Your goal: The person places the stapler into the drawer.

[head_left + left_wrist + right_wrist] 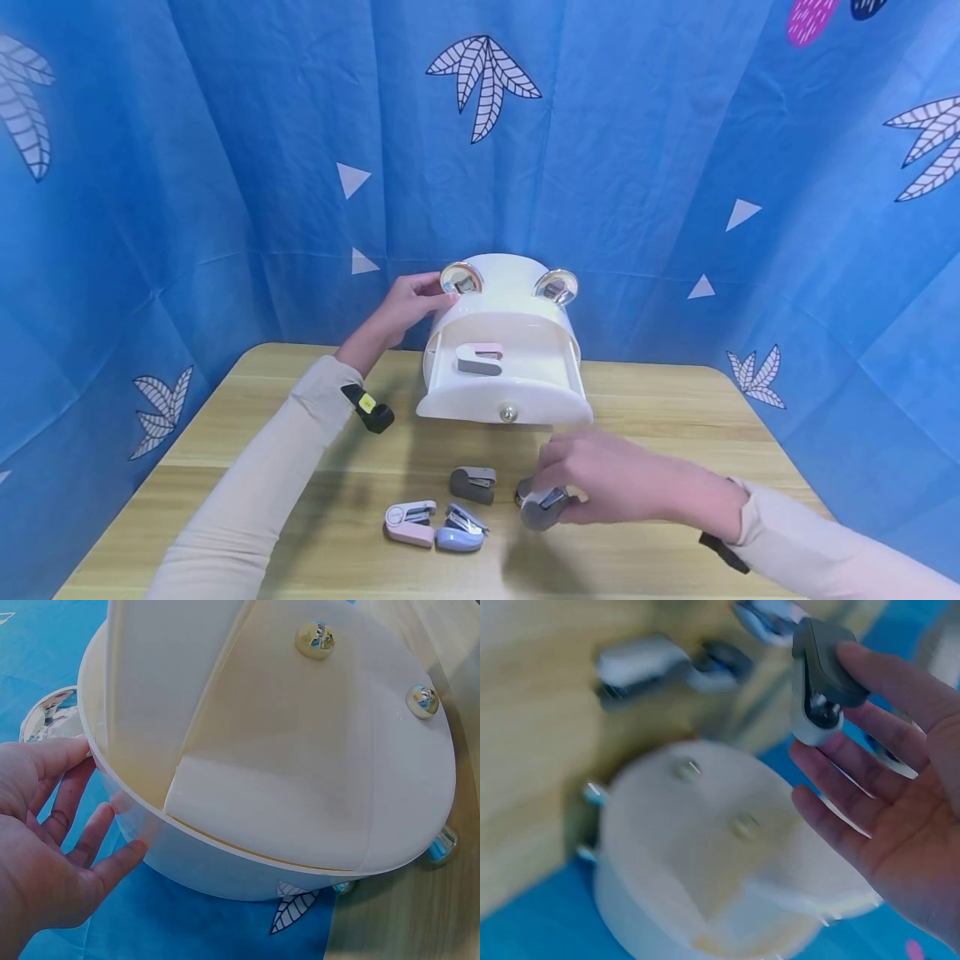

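Note:
A white round drawer box with two shiny ears stands on the table, its drawer pulled out. Inside lies a mini stapler in grey, white and pink. My left hand grips the box beside its left ear, thumb in front; in the left wrist view its other fingertips touch the outer wall. A grey-and-white mini stapler is pinched in my right hand, just above the table in front of the drawer. Behind that hand sits another stapler, partly hidden.
Left of my right hand lie a grey stapler, a pink-and-white stapler and a blue stapler. The drawer's knob faces me. Blue patterned curtain surrounds the wooden table at back and sides.

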A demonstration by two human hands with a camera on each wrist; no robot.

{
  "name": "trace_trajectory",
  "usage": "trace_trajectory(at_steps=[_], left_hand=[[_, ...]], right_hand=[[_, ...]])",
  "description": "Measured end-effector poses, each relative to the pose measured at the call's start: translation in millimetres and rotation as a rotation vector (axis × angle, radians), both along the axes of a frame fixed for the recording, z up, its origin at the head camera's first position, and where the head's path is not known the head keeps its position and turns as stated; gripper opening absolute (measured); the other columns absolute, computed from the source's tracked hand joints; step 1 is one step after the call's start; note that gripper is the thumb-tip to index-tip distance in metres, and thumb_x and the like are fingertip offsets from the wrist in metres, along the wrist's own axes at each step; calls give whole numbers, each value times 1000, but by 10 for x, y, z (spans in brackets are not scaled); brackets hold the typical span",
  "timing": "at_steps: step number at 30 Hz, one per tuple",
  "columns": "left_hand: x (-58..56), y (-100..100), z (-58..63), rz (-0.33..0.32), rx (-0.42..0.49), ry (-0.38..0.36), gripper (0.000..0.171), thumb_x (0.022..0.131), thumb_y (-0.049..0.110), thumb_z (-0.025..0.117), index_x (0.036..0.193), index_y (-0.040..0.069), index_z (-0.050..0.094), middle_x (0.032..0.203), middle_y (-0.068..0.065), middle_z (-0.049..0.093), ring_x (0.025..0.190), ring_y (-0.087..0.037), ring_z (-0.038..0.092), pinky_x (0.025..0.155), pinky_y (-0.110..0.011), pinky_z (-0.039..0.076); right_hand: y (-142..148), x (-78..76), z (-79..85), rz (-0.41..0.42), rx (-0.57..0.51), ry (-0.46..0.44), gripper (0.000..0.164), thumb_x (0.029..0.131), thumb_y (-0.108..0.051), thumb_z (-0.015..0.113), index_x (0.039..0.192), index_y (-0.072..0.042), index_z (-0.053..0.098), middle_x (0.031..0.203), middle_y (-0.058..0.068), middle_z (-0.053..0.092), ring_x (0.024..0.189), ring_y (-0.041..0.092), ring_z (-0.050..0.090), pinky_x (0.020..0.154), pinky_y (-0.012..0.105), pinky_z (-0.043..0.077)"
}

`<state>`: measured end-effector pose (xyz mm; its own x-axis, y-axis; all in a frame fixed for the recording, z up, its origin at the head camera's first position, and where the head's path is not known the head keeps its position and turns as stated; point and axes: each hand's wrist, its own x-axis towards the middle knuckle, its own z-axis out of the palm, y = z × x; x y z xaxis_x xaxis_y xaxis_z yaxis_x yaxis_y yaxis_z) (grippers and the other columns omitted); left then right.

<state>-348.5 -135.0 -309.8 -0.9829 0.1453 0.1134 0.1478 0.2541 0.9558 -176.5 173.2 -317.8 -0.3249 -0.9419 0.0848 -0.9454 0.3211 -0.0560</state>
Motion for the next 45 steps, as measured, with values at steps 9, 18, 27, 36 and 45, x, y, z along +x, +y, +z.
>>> trace_trajectory(at_steps=[9, 18, 27, 36, 45], left_hand=[[-10, -5, -2, -1, 6, 2, 42, 97, 18, 70, 137, 6, 63, 131, -20, 66, 121, -29, 59, 112, -50, 46], [-21, -4, -32, 9, 5, -3, 40, 97, 19, 70, 135, 7, 65, 130, -19, 66, 121, -29, 59, 111, -50, 46], [-1, 12, -32, -6, 9, 2, 41, 97, 18, 69, 136, 6, 63, 133, -19, 65, 124, -31, 59, 111, -51, 46], [-20, 10, -55, -12, 13, 14, 42, 97, 18, 70, 137, 7, 63, 133, -19, 66, 123, -29, 60, 107, -47, 49], [-7, 6, -60, -1, 10, 19, 43, 97, 17, 69, 138, 6, 63, 132, -20, 66, 120, -29, 60, 106, -47, 49]], right_hand=[[125, -120, 809, -141, -17, -128, 26, 82, -17, 84, 106, -21, 78, 101, -10, 73, 90, 2, 66, 79, 23, 58], [110, -391, 1345, -252, -20, -83, 28, 82, -21, 86, 108, -15, 78, 95, -8, 71, 86, 6, 64, 78, 29, 58], [-11, -712, 1357, -321, 41, -47, 23, 82, -16, 86, 103, -11, 79, 91, -4, 74, 84, 12, 64, 79, 35, 58], [-164, -909, 1197, -391, 155, -21, 13, 83, -19, 85, 80, -16, 73, 69, -7, 58, 68, 12, 48, 59, 27, 41], [-233, -968, 986, -443, 231, 101, 24, 81, -22, 85, 71, -18, 63, 68, -6, 51, 67, 12, 47, 58, 29, 41]])
